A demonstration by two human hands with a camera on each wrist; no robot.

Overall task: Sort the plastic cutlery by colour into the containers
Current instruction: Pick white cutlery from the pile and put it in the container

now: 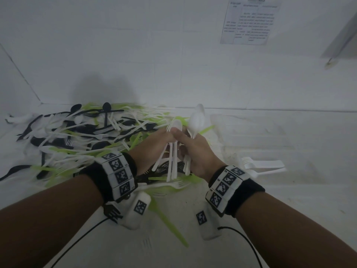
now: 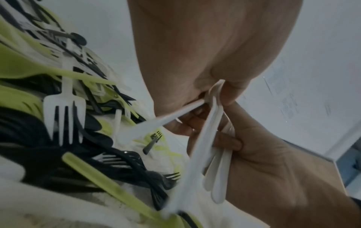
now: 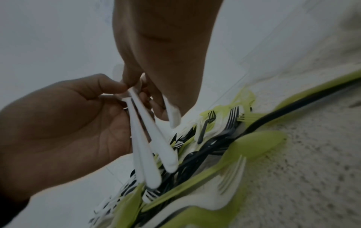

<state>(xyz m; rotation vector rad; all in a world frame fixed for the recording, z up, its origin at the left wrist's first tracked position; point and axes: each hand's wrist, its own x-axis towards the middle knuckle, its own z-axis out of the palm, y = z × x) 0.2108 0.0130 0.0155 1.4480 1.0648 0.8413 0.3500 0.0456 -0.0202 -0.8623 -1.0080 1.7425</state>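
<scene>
A mixed pile of black, green and white plastic cutlery (image 1: 87, 136) covers the white surface at left and centre. Both hands meet above its right edge. My left hand (image 1: 164, 136) pinches a few white pieces (image 1: 172, 161) near their heads, and their handles hang down (image 3: 148, 146). My right hand (image 1: 191, 144) grips a bundle of white spoons (image 1: 196, 120) with the bowls pointing up. In the left wrist view the right hand's fingers (image 2: 226, 141) curl round white handles (image 2: 216, 177). The two bundles touch between the hands.
Two or three white forks (image 1: 260, 165) lie apart on the surface to the right. A green knife (image 1: 170, 225) lies near me between the wrists. A white wall with a printed sheet (image 1: 251, 22) closes the back. Cables trail from both wrist units.
</scene>
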